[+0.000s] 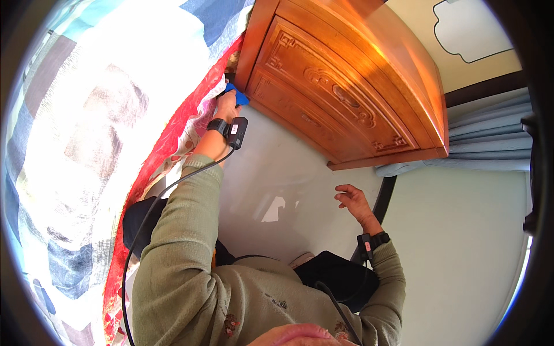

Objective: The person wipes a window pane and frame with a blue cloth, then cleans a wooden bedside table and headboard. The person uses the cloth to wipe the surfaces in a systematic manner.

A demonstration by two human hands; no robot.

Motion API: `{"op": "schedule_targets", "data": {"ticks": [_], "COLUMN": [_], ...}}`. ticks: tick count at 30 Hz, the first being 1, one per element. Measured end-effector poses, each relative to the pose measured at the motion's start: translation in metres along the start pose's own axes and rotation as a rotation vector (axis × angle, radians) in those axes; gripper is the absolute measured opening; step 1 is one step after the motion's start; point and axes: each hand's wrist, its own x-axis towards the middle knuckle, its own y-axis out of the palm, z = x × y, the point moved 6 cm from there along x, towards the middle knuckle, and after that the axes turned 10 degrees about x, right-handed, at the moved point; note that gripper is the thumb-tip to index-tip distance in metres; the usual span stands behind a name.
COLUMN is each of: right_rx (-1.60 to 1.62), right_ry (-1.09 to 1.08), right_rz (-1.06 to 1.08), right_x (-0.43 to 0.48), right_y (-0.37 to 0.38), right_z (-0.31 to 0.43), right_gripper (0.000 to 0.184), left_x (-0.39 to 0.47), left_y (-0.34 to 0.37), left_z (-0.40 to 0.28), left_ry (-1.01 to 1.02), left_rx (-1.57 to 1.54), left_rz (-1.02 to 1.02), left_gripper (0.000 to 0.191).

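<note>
My left hand (227,105) reaches out to the lower corner of a carved wooden nightstand (298,117), between it and the bed. Its fingers hold a blue cloth (237,95) down by the floor; the fingertips are partly hidden. Over the glossy floor, my right hand (352,201) is raised with bent, spread fingers and nothing in it. Each wrist wears a black strap with a small box and a cable.
A bed with a patterned quilt (160,160) edged in red runs along the left. Blue curtains (489,134) hang at the right beside a pale wall (450,242). A dark baseboard (384,199) meets the floor (277,173).
</note>
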Motion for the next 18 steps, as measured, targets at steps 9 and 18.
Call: {"op": "schedule_targets", "data": {"ticks": [9, 18], "right_rx": [-0.059, -0.091], "right_ry": [0.024, -0.038], "right_rz": [0.029, 0.043], "right_x": [0.0, 0.003], "right_y": [0.005, -0.003], "right_z": [-0.001, 0.003], "right_gripper": [0.025, 0.026], "left_x": [-0.08, -0.16], "left_y": [0.031, 0.069], "left_z": [-0.071, -0.137], "left_ry": [0.408, 0.955], "left_rx": [-0.154, 0.09], "left_rz": [0.038, -0.014], "left_gripper": [0.035, 0.029]}}
